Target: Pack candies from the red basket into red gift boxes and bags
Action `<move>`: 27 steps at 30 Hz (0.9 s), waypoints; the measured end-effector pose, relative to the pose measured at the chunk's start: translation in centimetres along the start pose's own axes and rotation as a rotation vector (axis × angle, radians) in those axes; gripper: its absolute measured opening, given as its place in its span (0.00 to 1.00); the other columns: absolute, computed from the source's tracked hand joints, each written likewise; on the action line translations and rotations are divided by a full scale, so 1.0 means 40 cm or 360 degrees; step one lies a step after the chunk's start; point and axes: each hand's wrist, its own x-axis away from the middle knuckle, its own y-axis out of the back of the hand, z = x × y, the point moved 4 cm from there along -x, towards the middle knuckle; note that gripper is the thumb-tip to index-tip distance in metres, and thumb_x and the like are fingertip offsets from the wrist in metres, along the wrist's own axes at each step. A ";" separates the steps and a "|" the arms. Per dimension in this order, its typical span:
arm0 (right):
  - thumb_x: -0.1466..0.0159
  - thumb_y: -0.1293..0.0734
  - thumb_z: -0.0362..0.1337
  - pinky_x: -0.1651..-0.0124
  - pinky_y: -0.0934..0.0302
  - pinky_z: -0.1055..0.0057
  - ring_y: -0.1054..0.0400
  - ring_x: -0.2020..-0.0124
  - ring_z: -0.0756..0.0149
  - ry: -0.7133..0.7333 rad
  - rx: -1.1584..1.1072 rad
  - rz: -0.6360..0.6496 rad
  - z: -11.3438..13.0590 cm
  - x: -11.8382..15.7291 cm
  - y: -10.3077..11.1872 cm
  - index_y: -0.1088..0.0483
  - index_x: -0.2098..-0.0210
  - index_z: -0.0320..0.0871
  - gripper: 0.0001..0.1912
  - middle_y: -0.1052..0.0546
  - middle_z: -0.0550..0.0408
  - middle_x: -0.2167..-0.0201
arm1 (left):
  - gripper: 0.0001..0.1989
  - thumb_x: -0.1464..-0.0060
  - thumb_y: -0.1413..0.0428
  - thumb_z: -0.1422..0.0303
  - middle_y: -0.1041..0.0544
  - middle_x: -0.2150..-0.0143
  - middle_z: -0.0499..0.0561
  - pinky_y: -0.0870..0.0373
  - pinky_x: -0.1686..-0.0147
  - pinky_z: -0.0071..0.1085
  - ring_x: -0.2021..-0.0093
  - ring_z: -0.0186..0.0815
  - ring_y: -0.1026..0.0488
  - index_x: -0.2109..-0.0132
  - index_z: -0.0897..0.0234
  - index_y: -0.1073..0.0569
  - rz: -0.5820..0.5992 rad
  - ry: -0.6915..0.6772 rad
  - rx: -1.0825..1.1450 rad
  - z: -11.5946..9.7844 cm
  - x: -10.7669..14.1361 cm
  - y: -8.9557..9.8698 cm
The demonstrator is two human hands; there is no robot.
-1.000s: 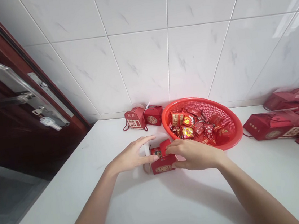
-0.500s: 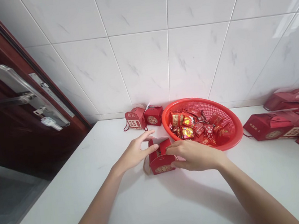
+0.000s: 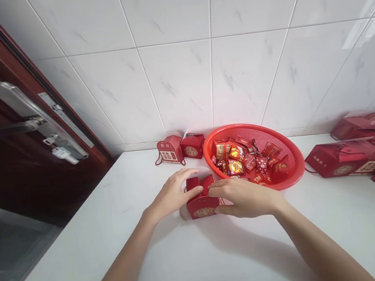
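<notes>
A small red gift box (image 3: 203, 208) with gold print stands on the white tabletop in front of me, its top flaps partly folded in and a narrow gap between them. My left hand (image 3: 175, 191) is around its left and back side, thumb on the left flap and fingers reaching behind the box. Gripping the right side, my right hand (image 3: 244, 196) has its fingertips on the right flap and its thumb at the front corner. A cord handle shows at the lower left of the box. What lies inside the box is hidden.
Behind my right hand sits a red plastic basket (image 3: 297, 156) with several wrapped candies (image 3: 235, 166). Two red boxes, one with a cord handle (image 3: 170, 150) and a smaller one (image 3: 193, 146), stand by the tiled wall. More red boxes (image 3: 353, 156) lie at right. A door (image 3: 34, 118) is at left.
My left thumb and the left flap have moved inward, so the box's opening is narrower. My left fingers have come down slightly behind the box. The right hand has barely moved.
</notes>
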 end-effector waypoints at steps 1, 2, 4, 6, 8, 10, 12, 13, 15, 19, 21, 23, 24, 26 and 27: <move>0.30 0.35 0.35 0.70 0.49 0.72 0.31 0.63 0.65 0.0000 -0.0005 -0.0001 0.000 0.000 0.001 0.30 0.63 0.41 0.05 0.25 0.52 0.62 | 0.22 0.39 0.43 0.55 0.26 0.37 0.50 0.31 0.39 0.38 0.37 0.46 0.30 0.40 0.53 0.26 0.0017 0.0008 -0.0020 0.005 -0.001 -0.003; 0.30 0.35 0.34 0.70 0.49 0.72 0.31 0.63 0.65 -0.0009 -0.0006 -0.0004 -0.001 0.000 0.001 0.29 0.63 0.41 0.05 0.25 0.52 0.62 | 0.23 0.39 0.43 0.54 0.26 0.37 0.51 0.31 0.39 0.38 0.37 0.46 0.30 0.39 0.54 0.27 0.0034 0.0021 -0.0037 0.010 -0.001 -0.005; 0.31 0.35 0.32 0.70 0.49 0.72 0.32 0.66 0.66 -0.0044 -0.0004 -0.0030 -0.003 -0.003 0.002 0.30 0.65 0.41 0.06 0.25 0.53 0.64 | 0.24 0.38 0.44 0.53 0.26 0.36 0.52 0.31 0.38 0.39 0.36 0.47 0.30 0.40 0.56 0.26 0.0065 0.0041 -0.0043 0.020 -0.003 -0.007; 0.30 0.37 0.31 0.71 0.49 0.72 0.33 0.69 0.68 -0.0085 0.0011 -0.0097 -0.005 -0.008 0.001 0.30 0.66 0.42 0.08 0.26 0.55 0.67 | 0.23 0.38 0.44 0.52 0.27 0.36 0.52 0.32 0.37 0.40 0.35 0.47 0.32 0.40 0.56 0.25 0.0105 0.0033 -0.0009 0.024 -0.004 -0.008; 0.29 0.38 0.32 0.71 0.50 0.71 0.33 0.70 0.68 -0.0142 0.0071 -0.0187 -0.006 -0.017 -0.001 0.31 0.66 0.42 0.09 0.26 0.55 0.67 | 0.23 0.38 0.44 0.53 0.27 0.35 0.52 0.31 0.38 0.40 0.34 0.47 0.32 0.40 0.55 0.25 0.0135 0.0023 0.0046 0.025 -0.004 -0.006; 0.29 0.38 0.32 0.71 0.50 0.71 0.30 0.68 0.65 -0.0217 0.0181 -0.0249 -0.004 -0.028 -0.008 0.30 0.65 0.41 0.08 0.24 0.53 0.65 | 0.22 0.38 0.45 0.55 0.27 0.35 0.51 0.31 0.37 0.40 0.34 0.47 0.32 0.40 0.55 0.25 0.0153 0.0009 0.0068 0.024 -0.004 -0.004; 0.30 0.38 0.31 0.71 0.51 0.70 0.28 0.63 0.62 -0.0303 0.0289 -0.0269 -0.002 -0.040 -0.017 0.30 0.63 0.41 0.07 0.23 0.50 0.63 | 0.21 0.37 0.47 0.56 0.27 0.35 0.51 0.32 0.37 0.40 0.36 0.46 0.30 0.41 0.55 0.24 0.0161 -0.0020 0.0057 0.022 -0.004 -0.001; 0.30 0.38 0.30 0.71 0.50 0.70 0.27 0.62 0.60 -0.0346 0.0330 -0.0271 -0.001 -0.046 -0.021 0.29 0.62 0.40 0.06 0.22 0.49 0.62 | 0.20 0.37 0.48 0.56 0.26 0.36 0.51 0.32 0.37 0.40 0.37 0.46 0.29 0.42 0.55 0.24 0.0155 -0.0036 0.0054 0.021 -0.004 0.001; 0.30 0.39 0.29 0.70 0.49 0.69 0.26 0.61 0.59 -0.0430 0.0386 -0.0272 0.001 -0.053 -0.027 0.29 0.59 0.39 0.06 0.22 0.47 0.60 | 0.21 0.35 0.51 0.54 0.24 0.38 0.52 0.31 0.38 0.41 0.39 0.46 0.28 0.44 0.56 0.23 0.0115 -0.0041 0.0079 0.020 -0.004 0.007; 0.30 0.39 0.31 0.70 0.45 0.69 0.23 0.61 0.56 -0.0595 0.0412 -0.0238 0.005 -0.055 -0.034 0.31 0.54 0.39 0.07 0.22 0.44 0.56 | 0.22 0.36 0.49 0.49 0.23 0.41 0.53 0.26 0.44 0.39 0.42 0.46 0.27 0.44 0.57 0.24 0.0058 0.0058 0.0142 0.021 -0.002 0.021; 0.30 0.38 0.33 0.69 0.42 0.69 0.22 0.61 0.54 -0.0676 0.0391 -0.0206 0.007 -0.051 -0.034 0.32 0.53 0.39 0.07 0.22 0.42 0.55 | 0.24 0.40 0.43 0.49 0.23 0.41 0.52 0.27 0.43 0.39 0.42 0.46 0.27 0.43 0.56 0.25 0.0082 0.0047 0.0118 0.017 0.000 0.024; 0.29 0.38 0.34 0.67 0.40 0.68 0.22 0.59 0.52 -0.0725 0.0361 -0.0177 0.012 -0.048 -0.032 0.33 0.52 0.39 0.08 0.21 0.41 0.56 | 0.25 0.44 0.39 0.51 0.23 0.42 0.53 0.29 0.41 0.40 0.42 0.47 0.27 0.44 0.57 0.25 0.0117 -0.0015 0.0068 0.009 0.002 0.025; 0.29 0.38 0.34 0.66 0.40 0.67 0.22 0.58 0.51 -0.0740 0.0345 -0.0165 0.014 -0.047 -0.030 0.33 0.52 0.38 0.08 0.21 0.41 0.57 | 0.24 0.44 0.38 0.51 0.23 0.43 0.53 0.29 0.41 0.40 0.43 0.47 0.27 0.45 0.57 0.24 0.0144 -0.0038 0.0038 0.006 0.004 0.024; 0.28 0.39 0.34 0.65 0.39 0.66 0.22 0.58 0.50 -0.0746 0.0308 -0.0146 0.017 -0.047 -0.029 0.34 0.50 0.38 0.09 0.20 0.41 0.57 | 0.21 0.44 0.39 0.52 0.24 0.43 0.54 0.28 0.43 0.40 0.44 0.47 0.27 0.48 0.57 0.21 0.0214 -0.0043 -0.0028 0.003 0.007 0.019; 0.28 0.40 0.34 0.65 0.39 0.66 0.22 0.57 0.50 -0.0741 0.0286 -0.0139 0.017 -0.046 -0.029 0.34 0.49 0.38 0.10 0.20 0.40 0.57 | 0.20 0.43 0.40 0.51 0.25 0.43 0.55 0.28 0.44 0.40 0.44 0.48 0.27 0.50 0.57 0.20 0.0248 -0.0028 -0.0056 0.003 0.009 0.017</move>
